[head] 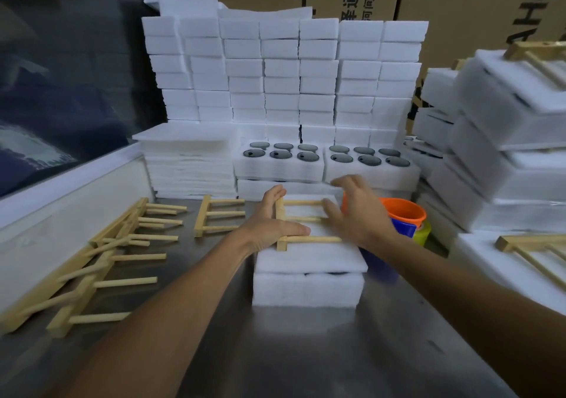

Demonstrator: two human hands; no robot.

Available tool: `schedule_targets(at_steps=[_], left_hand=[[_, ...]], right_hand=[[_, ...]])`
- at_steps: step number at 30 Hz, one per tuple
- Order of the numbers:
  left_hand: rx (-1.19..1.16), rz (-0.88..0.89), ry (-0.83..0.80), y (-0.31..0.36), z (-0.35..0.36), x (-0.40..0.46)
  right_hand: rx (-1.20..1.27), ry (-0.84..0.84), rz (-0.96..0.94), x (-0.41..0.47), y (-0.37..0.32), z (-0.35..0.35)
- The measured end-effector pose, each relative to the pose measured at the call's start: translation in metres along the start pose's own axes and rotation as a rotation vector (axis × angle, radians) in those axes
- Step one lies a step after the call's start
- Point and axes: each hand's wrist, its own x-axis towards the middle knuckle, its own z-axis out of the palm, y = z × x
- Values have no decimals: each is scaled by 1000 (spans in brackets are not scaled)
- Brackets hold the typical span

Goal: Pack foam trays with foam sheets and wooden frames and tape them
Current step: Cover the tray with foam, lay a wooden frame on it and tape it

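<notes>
Foam, white and soft-grained, makes up the blocky foam tray (307, 288) standing on the dull steel table (306, 361), capped by a thin foam sheet (309, 258) on which a pale wooden frame (301, 220) lies flat, its thick square spine running away from the viewer at the left and three round dowels pointing right. The left hand (272, 220) curls round that spine, thumb across the nearest dowel, while the right hand (356, 210), blurred, hovers over the dowel tips with fingers spread and loosely bent, gripping nothing. More wooden frames (101, 259) lie scattered at the left, and an orange tub (404, 209) sits just behind the right hand.

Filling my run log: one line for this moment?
step: frame on sheet | left hand: holds frame | right hand: open | tape: none yet
</notes>
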Motion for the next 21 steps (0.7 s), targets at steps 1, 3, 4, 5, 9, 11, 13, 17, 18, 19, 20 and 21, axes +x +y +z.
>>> schedule_targets(at_steps=[1, 3, 4, 5, 9, 11, 13, 17, 18, 19, 20, 21], left_hand=[[1, 2, 0, 0, 0, 0], [7, 3, -5, 2, 1, 0], [12, 2, -6, 2, 0, 0], [17, 0, -6, 3, 0, -1], [-6, -2, -2, 2, 2, -1], [-28, 4, 7, 1, 3, -2], [-47, 0, 32, -2, 4, -1], [-110, -21, 72, -7, 5, 0], [-126, -31, 84, -8, 5, 0], [-157, -41, 105, -9, 5, 1], [-199, -48, 131, -10, 4, 2], [-242, -53, 157, -10, 5, 3]], right_hand=[[50, -99, 6, 1, -10, 6], [89, -330, 76, 3, -22, 15], [110, -430, 130, 5, -25, 17], [148, -509, 188, 8, -26, 17], [289, -568, 302, 11, -21, 17], [412, -498, 338, 9, -17, 18], [538, -419, 381, 5, -12, 20], [709, -333, 494, 1, -2, 22], [757, -320, 524, 0, 0, 22], [789, -313, 541, -1, 2, 22], [804, -313, 549, -2, 3, 22], [814, -314, 552, -4, 4, 23]])
